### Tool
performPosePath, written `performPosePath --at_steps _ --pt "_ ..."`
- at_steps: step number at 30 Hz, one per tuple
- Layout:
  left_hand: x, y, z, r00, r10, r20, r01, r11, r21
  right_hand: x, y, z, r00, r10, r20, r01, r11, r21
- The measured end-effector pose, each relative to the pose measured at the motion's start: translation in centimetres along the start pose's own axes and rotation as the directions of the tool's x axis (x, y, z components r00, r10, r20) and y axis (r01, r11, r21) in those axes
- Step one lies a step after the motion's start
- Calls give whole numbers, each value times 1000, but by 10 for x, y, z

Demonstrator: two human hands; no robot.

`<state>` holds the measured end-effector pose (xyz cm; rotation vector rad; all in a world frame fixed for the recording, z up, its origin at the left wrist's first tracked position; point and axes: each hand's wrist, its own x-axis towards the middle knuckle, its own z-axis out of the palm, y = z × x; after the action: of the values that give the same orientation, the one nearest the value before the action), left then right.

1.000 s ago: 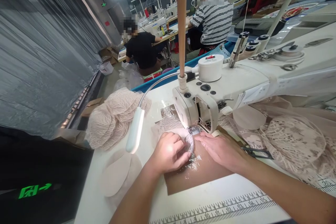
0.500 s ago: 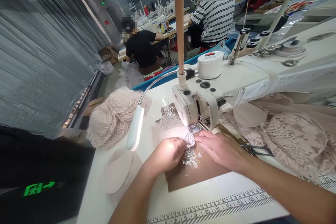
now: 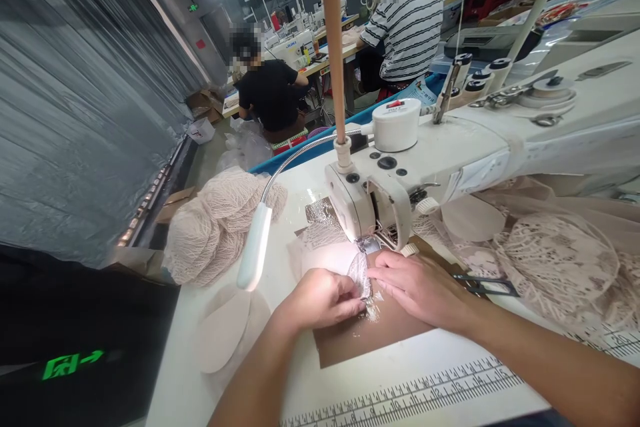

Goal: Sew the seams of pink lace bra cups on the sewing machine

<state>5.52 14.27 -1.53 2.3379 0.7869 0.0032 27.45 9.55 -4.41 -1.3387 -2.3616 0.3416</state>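
Note:
Under the needle of a white sewing machine (image 3: 350,203) lies a pale lace fabric piece (image 3: 358,269), its near edge running toward me. My left hand (image 3: 320,300) pinches that edge between thumb and fingers, just in front of the presser foot (image 3: 369,244). To the right of the fabric, my right hand (image 3: 420,283) lies flat, palm down, with its fingertips touching the lace edge close to the foot. Both hands are over a brown plate (image 3: 360,343) on the white table. Part of the fabric is hidden behind my left fingers.
A lamp (image 3: 255,247) on a bendy neck hangs left of the needle. Stacked lace cups (image 3: 215,223) lie at the left, more lace pieces (image 3: 560,260) at the right. Black scissors (image 3: 487,285) lie by my right wrist. A printed ruler (image 3: 425,393) runs along the front edge. Two people sit beyond.
My left hand has shifted its pinch slightly down the fabric toward me, showing more of the lace edge. My right hand stays beside the foot. The view has shifted slightly.

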Motion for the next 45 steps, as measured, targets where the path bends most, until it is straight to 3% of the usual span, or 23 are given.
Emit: performPosePath --at_steps 3,6,9,11,14,17,30,38,45 --pt "-4 3 -6 999 2 54 6 991 -132 -1 0 0 999 -31 38 30 999 34" --pt "-5 5 -10 995 49 -89 -61 988 -144 -2 3 1 996 -73 48 71 996 57" --pt "1 5 -8 941 127 -315 -118 992 49 -1 3 4 996 -80 39 78 996 34" --pt "7 2 -4 904 228 -361 -159 965 211 0 3 5 998 -53 27 52 999 16" --pt "15 -5 6 876 351 -331 -220 901 373 -1 4 9 1000 -26 7 26 1000 -8" --pt "18 -10 11 880 383 -281 -227 859 459 -2 7 14 998 -42 -44 39 998 -56" --pt "13 -1 15 904 334 -268 -155 839 522 -10 8 20 990 -84 -112 60 978 -200" --pt "16 -1 20 908 281 -311 -82 846 526 -2 6 19 978 -54 -199 4 971 -241" --pt "17 0 18 917 237 -320 -44 859 510 5 6 14 980 12 -197 -64 963 -260"
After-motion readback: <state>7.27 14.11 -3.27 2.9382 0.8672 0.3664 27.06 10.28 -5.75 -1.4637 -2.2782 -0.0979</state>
